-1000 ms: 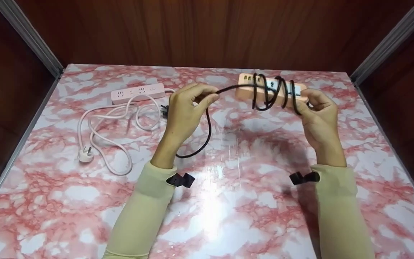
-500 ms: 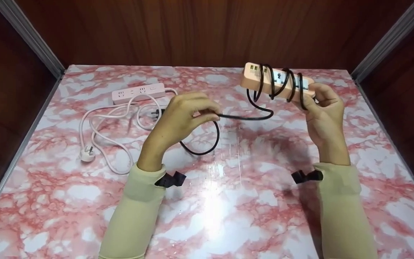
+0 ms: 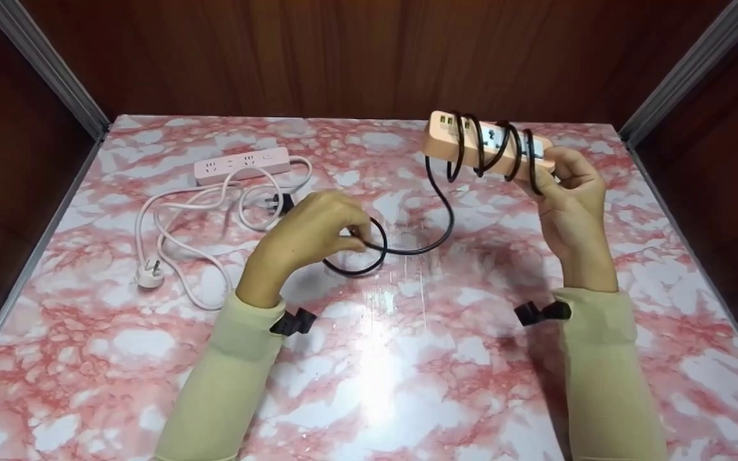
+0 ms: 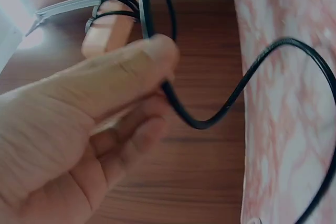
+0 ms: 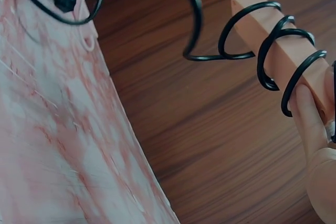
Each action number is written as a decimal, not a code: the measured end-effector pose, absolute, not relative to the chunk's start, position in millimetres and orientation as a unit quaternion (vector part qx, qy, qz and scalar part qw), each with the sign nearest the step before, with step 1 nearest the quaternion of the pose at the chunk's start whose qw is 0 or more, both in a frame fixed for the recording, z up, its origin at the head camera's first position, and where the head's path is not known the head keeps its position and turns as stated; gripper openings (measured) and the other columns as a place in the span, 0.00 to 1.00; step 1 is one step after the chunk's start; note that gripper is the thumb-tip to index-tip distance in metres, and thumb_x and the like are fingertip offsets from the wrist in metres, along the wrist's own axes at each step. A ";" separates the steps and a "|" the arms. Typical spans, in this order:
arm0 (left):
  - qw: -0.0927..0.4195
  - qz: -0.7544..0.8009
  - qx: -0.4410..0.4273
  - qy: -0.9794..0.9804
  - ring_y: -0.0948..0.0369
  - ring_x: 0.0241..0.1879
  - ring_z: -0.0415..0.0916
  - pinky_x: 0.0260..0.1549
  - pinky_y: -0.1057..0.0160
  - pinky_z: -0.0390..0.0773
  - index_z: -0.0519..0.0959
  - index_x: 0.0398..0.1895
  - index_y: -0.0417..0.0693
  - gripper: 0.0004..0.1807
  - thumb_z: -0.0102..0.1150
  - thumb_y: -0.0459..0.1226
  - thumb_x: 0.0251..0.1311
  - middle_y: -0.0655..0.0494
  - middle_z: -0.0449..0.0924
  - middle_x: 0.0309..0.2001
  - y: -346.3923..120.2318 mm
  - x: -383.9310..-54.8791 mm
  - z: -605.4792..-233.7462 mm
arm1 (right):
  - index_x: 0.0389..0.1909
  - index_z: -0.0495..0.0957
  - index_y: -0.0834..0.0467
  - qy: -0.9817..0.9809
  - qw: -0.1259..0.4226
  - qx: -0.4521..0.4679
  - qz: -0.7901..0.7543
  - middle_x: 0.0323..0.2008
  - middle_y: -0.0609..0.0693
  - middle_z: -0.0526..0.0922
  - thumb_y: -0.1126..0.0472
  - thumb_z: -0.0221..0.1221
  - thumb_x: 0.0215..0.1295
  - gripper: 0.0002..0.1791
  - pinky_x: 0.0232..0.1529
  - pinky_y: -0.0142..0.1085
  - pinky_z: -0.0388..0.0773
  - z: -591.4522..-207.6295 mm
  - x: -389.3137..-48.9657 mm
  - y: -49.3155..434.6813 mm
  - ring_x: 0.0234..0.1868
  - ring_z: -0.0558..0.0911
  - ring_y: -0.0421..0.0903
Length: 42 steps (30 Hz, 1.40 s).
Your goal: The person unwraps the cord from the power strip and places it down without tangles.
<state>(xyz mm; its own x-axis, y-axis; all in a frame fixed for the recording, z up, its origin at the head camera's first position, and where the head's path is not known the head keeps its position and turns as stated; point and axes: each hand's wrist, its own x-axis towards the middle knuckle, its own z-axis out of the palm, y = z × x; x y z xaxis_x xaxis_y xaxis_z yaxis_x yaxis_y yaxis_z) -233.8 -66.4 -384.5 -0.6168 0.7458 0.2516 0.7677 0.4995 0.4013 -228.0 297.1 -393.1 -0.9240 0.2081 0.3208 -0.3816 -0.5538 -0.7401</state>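
Note:
My right hand grips one end of an orange power strip and holds it above the table. A black cord winds round the strip in several loose loops, then sags toward my left hand. Thumb and fingers of the left hand pinch that cord, as the left wrist view shows with the cord running out below the thumb. Beyond the left hand, the cord's black plug lies on the table. In the right wrist view the strip shows its side, with the loops standing off it.
A pink power strip lies at the back left of the marbled table. Its pale cord spreads in loose curves to a white plug. Brown wood-grain panels enclose the back and sides.
My left hand has moved down and toward me with the cord, which now hangs in a slack curve below the strip. The right hand has lifted the orange strip slightly.

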 end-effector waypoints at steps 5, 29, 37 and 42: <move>-0.014 -0.188 -0.386 -0.903 0.54 0.43 0.86 0.48 0.54 0.83 0.90 0.31 0.49 0.07 0.79 0.30 0.56 0.57 0.90 0.37 -72.7 -238.0 -394.0 | 0.43 0.82 0.72 -0.452 0.158 0.107 0.871 0.38 0.61 0.86 0.81 0.66 0.63 0.10 0.45 0.42 0.89 -394.2 -229.8 295.1 0.36 0.89 0.51; -0.061 -0.282 -0.336 -0.896 0.56 0.53 0.85 0.56 0.52 0.81 0.84 0.62 0.53 0.27 0.75 0.52 0.63 0.54 0.90 0.50 -68.7 -237.5 -390.5 | 0.44 0.84 0.70 -0.479 0.147 0.120 0.857 0.39 0.59 0.87 0.80 0.70 0.59 0.12 0.44 0.41 0.89 -398.2 -228.7 292.1 0.38 0.86 0.48; 0.035 -0.336 -0.246 -0.909 0.56 0.44 0.86 0.46 0.56 0.84 0.85 0.57 0.49 0.26 0.68 0.57 0.69 0.54 0.90 0.44 -35.3 -226.4 -391.8 | 0.44 0.84 0.69 -0.493 0.153 0.117 0.849 0.38 0.58 0.87 0.79 0.71 0.59 0.13 0.44 0.40 0.89 -397.6 -230.2 290.3 0.38 0.86 0.47; 0.083 -0.361 -0.226 -0.901 0.57 0.39 0.86 0.42 0.60 0.84 0.87 0.49 0.45 0.22 0.68 0.54 0.71 0.51 0.89 0.41 -21.6 -223.1 -400.6 | 0.44 0.84 0.69 -0.495 0.141 0.125 0.848 0.40 0.59 0.88 0.81 0.68 0.61 0.11 0.46 0.42 0.89 -398.8 -228.7 287.4 0.38 0.88 0.48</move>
